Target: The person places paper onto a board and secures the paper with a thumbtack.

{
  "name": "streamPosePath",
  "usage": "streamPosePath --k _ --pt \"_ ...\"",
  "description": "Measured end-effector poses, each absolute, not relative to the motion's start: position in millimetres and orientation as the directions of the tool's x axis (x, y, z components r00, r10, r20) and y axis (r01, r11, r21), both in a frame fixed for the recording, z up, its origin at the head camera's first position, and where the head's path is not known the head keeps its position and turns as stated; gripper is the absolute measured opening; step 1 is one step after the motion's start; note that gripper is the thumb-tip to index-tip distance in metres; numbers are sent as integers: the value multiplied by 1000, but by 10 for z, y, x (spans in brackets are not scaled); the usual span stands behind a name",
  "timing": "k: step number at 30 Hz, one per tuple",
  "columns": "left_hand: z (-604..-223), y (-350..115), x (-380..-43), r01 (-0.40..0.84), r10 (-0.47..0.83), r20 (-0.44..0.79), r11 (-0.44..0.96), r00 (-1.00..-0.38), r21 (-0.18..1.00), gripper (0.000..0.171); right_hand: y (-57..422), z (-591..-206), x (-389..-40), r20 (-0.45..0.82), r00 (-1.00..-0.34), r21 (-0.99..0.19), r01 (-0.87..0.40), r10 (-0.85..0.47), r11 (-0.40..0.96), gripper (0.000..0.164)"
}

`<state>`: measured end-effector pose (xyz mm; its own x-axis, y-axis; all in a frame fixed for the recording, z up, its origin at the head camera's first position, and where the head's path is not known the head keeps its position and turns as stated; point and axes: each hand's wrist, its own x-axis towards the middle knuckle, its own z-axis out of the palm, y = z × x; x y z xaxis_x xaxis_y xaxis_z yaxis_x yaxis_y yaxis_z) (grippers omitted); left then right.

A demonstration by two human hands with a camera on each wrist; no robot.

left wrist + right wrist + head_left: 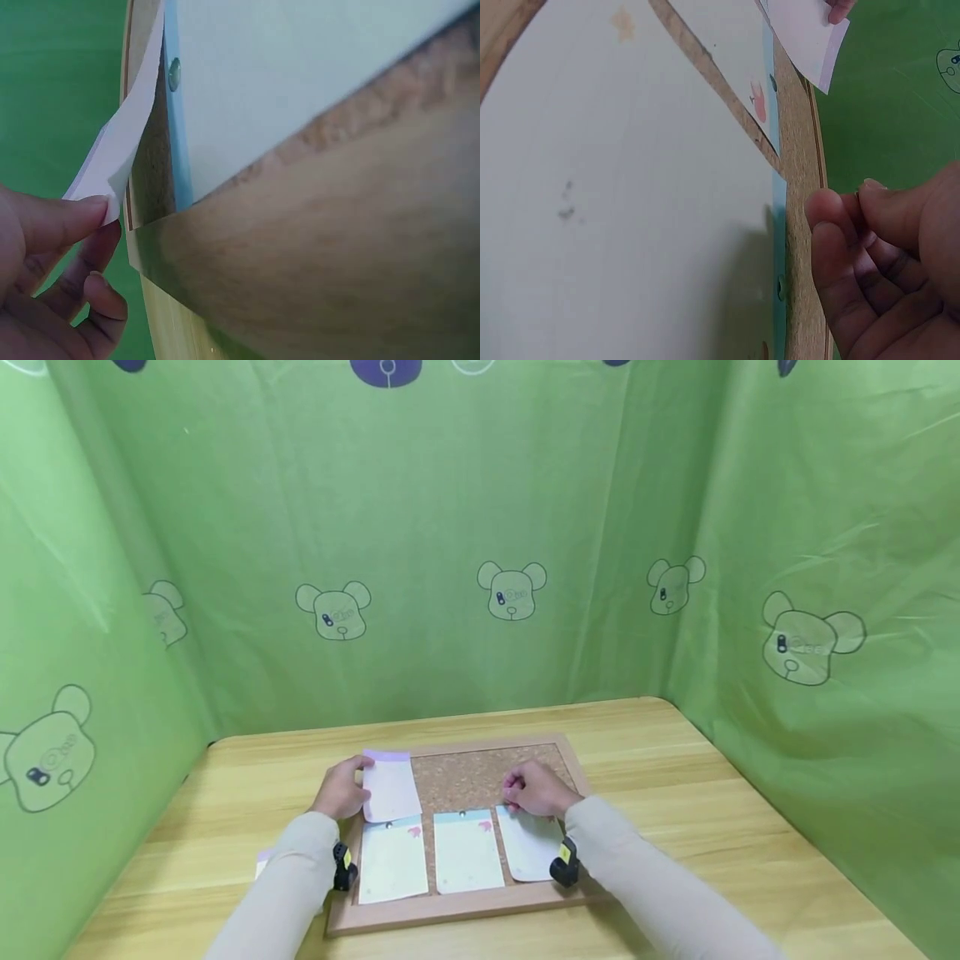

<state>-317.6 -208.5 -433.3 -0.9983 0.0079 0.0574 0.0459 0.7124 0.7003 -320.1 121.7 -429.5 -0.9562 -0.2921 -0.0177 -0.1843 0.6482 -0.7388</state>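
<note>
Past three blue-topped sheets (pixel 468 864) on the corkboard (pixel 457 777), my left fingers (pixel 64 223) are pinching a purple-topped sheet (pixel 392 789) over its far left, apparently positioning it. My right fingers (pixel 892 214) are pressing together, contents unclear; the purple-topped sheet seems to be needing flattening next.

I see the person's bare left-hand grip (pixel 341 789) pinching the left edge of a white paper sheet with a purple top band (pixel 393 789), at the far left of a cork board in a pale wooden frame (pixel 453 778). The bare right-hand grip (pixel 538 788) has curled fingers above the board's right side, near the rightmost of three white paper sheets with blue top bands (pixel 468 858). I have green bear-print fabric (pixel 435 510) beyond the light wooden surface (pixel 675 802).
</note>
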Motion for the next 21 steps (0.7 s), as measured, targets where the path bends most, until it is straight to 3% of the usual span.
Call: streamPosePath --k 21 --pt "-4400 -2081 -3285 47 35 32 776 -999 629 58 1141 -4319 -3230 -4 -946 -762 -207 -325 613 6"
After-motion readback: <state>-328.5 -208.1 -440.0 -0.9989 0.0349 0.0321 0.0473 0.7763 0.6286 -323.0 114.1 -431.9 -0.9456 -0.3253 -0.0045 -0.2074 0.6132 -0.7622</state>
